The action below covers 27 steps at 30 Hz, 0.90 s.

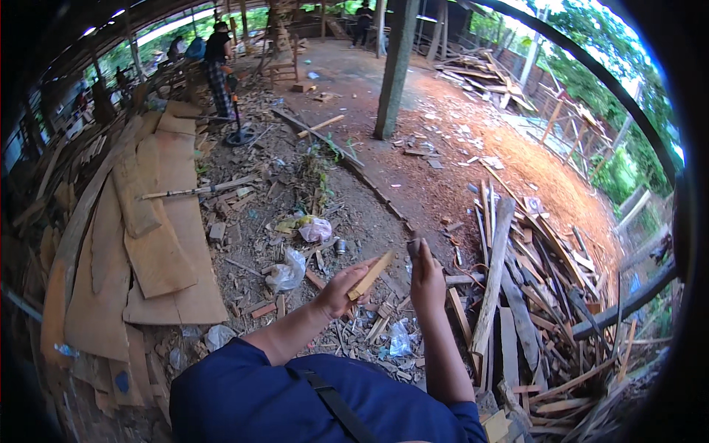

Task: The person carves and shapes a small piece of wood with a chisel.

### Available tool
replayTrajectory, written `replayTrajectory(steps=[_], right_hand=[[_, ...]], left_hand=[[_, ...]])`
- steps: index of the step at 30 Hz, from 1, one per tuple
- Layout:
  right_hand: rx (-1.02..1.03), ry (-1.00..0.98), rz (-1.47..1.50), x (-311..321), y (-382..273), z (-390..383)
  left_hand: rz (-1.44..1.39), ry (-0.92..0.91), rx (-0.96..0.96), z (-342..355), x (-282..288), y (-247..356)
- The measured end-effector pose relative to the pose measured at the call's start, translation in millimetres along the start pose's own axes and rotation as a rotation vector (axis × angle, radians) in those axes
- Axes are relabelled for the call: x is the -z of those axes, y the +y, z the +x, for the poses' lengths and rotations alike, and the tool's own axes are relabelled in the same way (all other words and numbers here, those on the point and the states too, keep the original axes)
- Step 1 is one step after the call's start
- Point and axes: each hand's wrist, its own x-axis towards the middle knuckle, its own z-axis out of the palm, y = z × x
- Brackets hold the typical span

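Observation:
My left hand (341,291) is closed around the lower end of a short, flat wooden piece (375,272), pale yellow-brown in colour. The piece slants up and to the right, its free end pointing toward my other hand. Just right of it, my right hand (428,285) is raised with its fingers closed on a small dark grey block (413,249). What the block is made of cannot be made out. A narrow gap separates the block from the wooden piece. Both are held in front of my body, above littered ground.
Large wooden boards (177,236) lie stacked at left. Scrap timber (506,295) is heaped at right, near my right arm. Plastic bags (286,272) and a small can (340,246) litter the ground ahead. Farther off stand a post (397,70) and another person (218,63).

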Motion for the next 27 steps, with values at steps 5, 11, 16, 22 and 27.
replayTrajectory(steps=[5, 11, 16, 22, 27], right_hand=[[0.293, -0.2, 0.12, -2, -43, -34], [0.242, -0.304, -0.047, 0, -50, -34], [0.366, -0.114, -0.071, 1, -51, -36], [0.103, -0.044, -0.205, 3, -22, -9], [0.214, -0.174, -0.121, 4, -44, -26]], left_hand=[[0.003, 0.293, 0.189, 6, 12, -15], [-0.146, 0.1, 0.196, 1, 2, -21], [-0.248, 0.141, 0.29, 4, -2, -14], [-0.199, -0.01, 0.083, -10, -20, -3], [-0.372, -0.001, 0.138, -3, -12, -10]])
